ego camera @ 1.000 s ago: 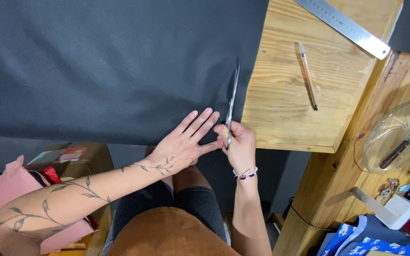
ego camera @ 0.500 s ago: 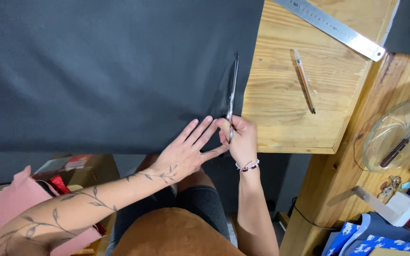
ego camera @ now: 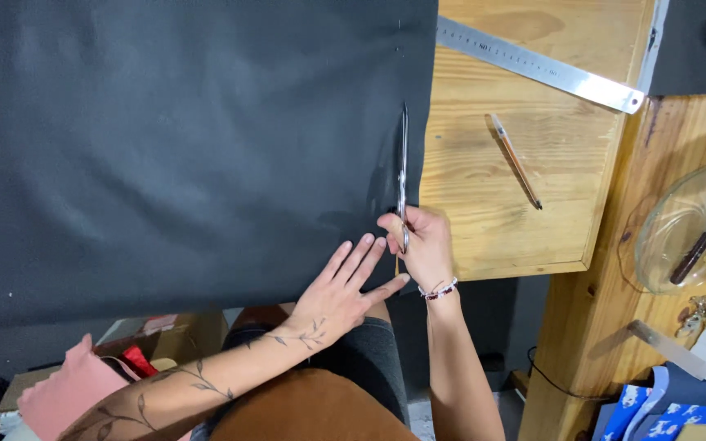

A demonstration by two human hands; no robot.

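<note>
Covering the frame's upper left, a dark grey sheet [ego camera: 181, 147] drapes over the wooden bench [ego camera: 525, 171]. At lower centre the left hand [ego camera: 345, 290] presses flat on it, fingers spread; the right hand [ego camera: 425, 245] grips scissors [ego camera: 403, 175] cutting along the sheet's right edge.

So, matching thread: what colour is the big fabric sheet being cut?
Dark charcoal grey fabric sheet, head view.

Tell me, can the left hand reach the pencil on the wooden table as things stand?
Probably not directly. The left hand lies flat on the black fabric, and the right hand with the scissors stands between it and the pencil, which lies farther right on the table.
</note>
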